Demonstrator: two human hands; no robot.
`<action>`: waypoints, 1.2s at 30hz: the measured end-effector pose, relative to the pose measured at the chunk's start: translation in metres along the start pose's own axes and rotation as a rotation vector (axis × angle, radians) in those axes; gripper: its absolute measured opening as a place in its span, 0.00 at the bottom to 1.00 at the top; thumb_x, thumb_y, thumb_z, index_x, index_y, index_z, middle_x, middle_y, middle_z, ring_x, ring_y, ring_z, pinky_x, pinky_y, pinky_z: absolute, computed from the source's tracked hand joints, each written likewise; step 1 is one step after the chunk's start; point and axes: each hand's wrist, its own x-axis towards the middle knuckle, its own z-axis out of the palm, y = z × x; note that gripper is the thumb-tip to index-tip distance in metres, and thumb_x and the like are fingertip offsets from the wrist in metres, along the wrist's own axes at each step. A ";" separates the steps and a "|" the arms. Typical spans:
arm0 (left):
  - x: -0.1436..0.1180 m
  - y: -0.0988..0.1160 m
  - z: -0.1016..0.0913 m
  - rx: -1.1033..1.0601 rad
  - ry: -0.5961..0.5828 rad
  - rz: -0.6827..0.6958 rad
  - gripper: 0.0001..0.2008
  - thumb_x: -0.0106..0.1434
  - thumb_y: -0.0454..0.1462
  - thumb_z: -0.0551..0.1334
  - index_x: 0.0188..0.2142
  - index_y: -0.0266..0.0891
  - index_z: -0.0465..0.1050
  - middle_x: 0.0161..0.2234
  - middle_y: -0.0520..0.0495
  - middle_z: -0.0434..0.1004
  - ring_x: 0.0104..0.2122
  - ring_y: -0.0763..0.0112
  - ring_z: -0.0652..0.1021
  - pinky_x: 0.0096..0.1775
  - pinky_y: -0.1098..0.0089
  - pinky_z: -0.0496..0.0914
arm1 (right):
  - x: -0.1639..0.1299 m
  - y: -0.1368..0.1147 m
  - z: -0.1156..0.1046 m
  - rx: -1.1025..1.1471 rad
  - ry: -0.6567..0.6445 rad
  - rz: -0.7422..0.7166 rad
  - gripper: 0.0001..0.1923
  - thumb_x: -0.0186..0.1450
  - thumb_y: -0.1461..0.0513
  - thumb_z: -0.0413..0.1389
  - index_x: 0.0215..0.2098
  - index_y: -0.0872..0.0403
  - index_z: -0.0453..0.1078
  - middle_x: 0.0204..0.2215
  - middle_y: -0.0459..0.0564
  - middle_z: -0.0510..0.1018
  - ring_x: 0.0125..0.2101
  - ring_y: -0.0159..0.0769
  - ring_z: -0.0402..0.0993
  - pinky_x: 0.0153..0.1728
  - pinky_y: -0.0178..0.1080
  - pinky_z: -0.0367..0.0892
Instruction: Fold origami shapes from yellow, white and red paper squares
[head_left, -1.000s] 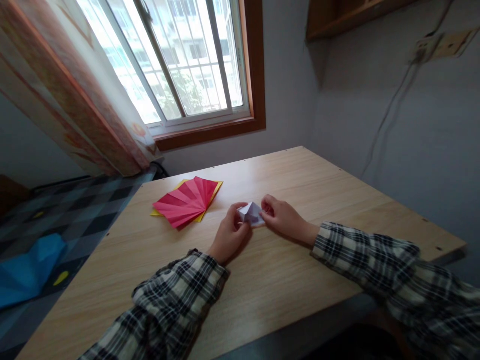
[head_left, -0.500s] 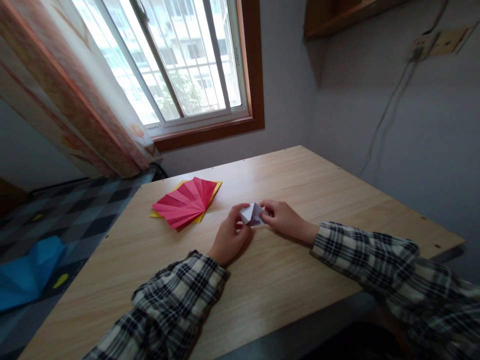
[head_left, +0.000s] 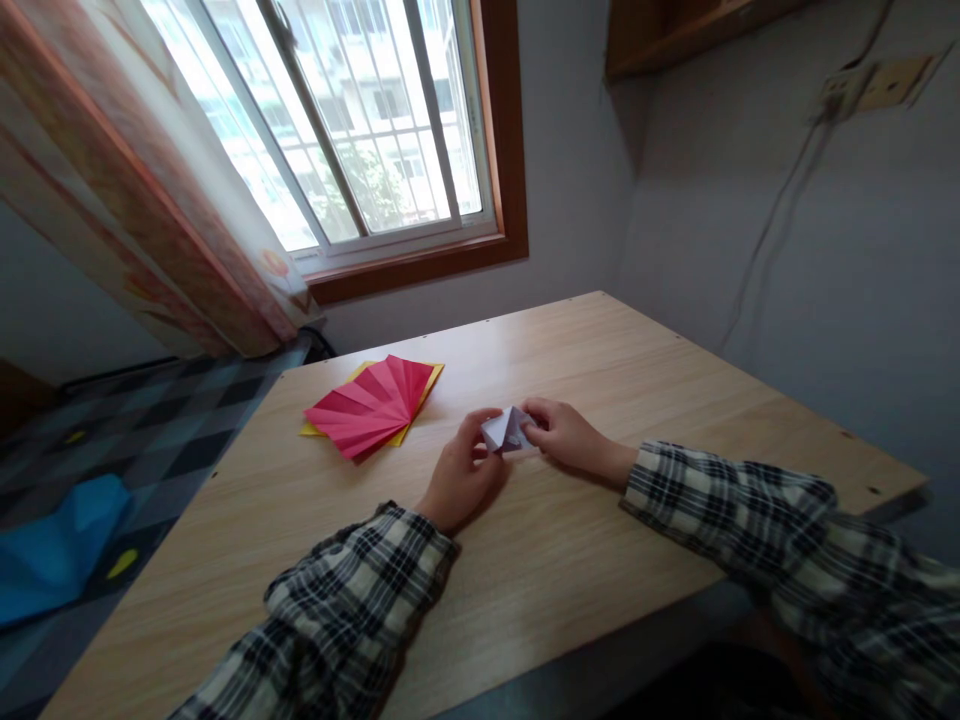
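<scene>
Between my two hands is a small piece of folded white paper (head_left: 507, 428), with a raised, pointed fold facing up. My left hand (head_left: 459, 468) pinches its left side between thumb and fingers. On the other side, my right hand (head_left: 568, 436) grips the right edge, its thumb pressed onto the paper and its fingertips partly hidden behind it. Both hands are low over the wooden table (head_left: 570, 570). A pleated red paper fan (head_left: 367, 405) lies to the left of my left hand, on top of yellow paper (head_left: 438, 374).
Left of the table, a blue folded paper (head_left: 64, 545) lies on a dark checked surface (head_left: 161, 425). A barred window (head_left: 375, 130) and a curtain (head_left: 180, 200) are beyond the table. At the right, a cable (head_left: 772, 225) hangs from a wall socket (head_left: 844, 92).
My right thumb and fingers have shifted slightly on the paper, and the paper's right part looks a little more folded in. My left hand has barely moved.
</scene>
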 end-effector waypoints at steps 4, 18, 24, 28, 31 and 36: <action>0.000 0.001 -0.001 -0.012 -0.024 0.002 0.22 0.60 0.29 0.58 0.55 0.40 0.64 0.39 0.48 0.76 0.38 0.70 0.79 0.41 0.67 0.75 | -0.001 -0.005 -0.002 0.016 -0.015 -0.003 0.10 0.68 0.62 0.52 0.31 0.56 0.72 0.28 0.47 0.76 0.27 0.33 0.65 0.30 0.36 0.58; 0.002 -0.004 -0.001 -0.025 -0.026 -0.024 0.21 0.61 0.31 0.59 0.54 0.40 0.67 0.37 0.49 0.75 0.36 0.69 0.77 0.39 0.67 0.73 | -0.002 -0.009 -0.004 -0.020 -0.029 -0.036 0.13 0.70 0.64 0.51 0.34 0.57 0.77 0.29 0.49 0.80 0.29 0.34 0.70 0.32 0.37 0.61; 0.004 -0.003 -0.003 -0.117 -0.006 -0.052 0.20 0.59 0.32 0.61 0.52 0.39 0.68 0.37 0.48 0.76 0.36 0.70 0.76 0.37 0.70 0.71 | -0.002 -0.005 -0.001 0.076 -0.017 -0.006 0.13 0.71 0.61 0.51 0.37 0.58 0.76 0.27 0.48 0.77 0.29 0.34 0.70 0.31 0.37 0.63; 0.007 -0.008 -0.002 -0.280 0.019 -0.156 0.18 0.59 0.34 0.62 0.50 0.39 0.67 0.40 0.46 0.77 0.38 0.68 0.77 0.38 0.68 0.73 | -0.004 -0.006 0.001 0.137 0.074 -0.009 0.18 0.70 0.59 0.54 0.56 0.56 0.68 0.33 0.48 0.75 0.28 0.33 0.69 0.30 0.37 0.67; 0.008 -0.012 0.000 -0.417 0.056 -0.215 0.19 0.59 0.36 0.64 0.50 0.40 0.67 0.43 0.45 0.77 0.41 0.65 0.78 0.40 0.65 0.75 | -0.007 -0.009 0.000 0.062 0.121 -0.156 0.16 0.72 0.58 0.52 0.56 0.51 0.68 0.44 0.53 0.73 0.38 0.36 0.72 0.36 0.39 0.70; 0.008 -0.013 0.001 -0.511 0.100 -0.272 0.20 0.58 0.35 0.66 0.50 0.40 0.68 0.42 0.46 0.78 0.40 0.67 0.79 0.41 0.66 0.75 | -0.009 -0.012 -0.007 -0.192 0.073 -0.341 0.10 0.71 0.57 0.54 0.48 0.50 0.72 0.54 0.55 0.68 0.51 0.43 0.69 0.52 0.49 0.68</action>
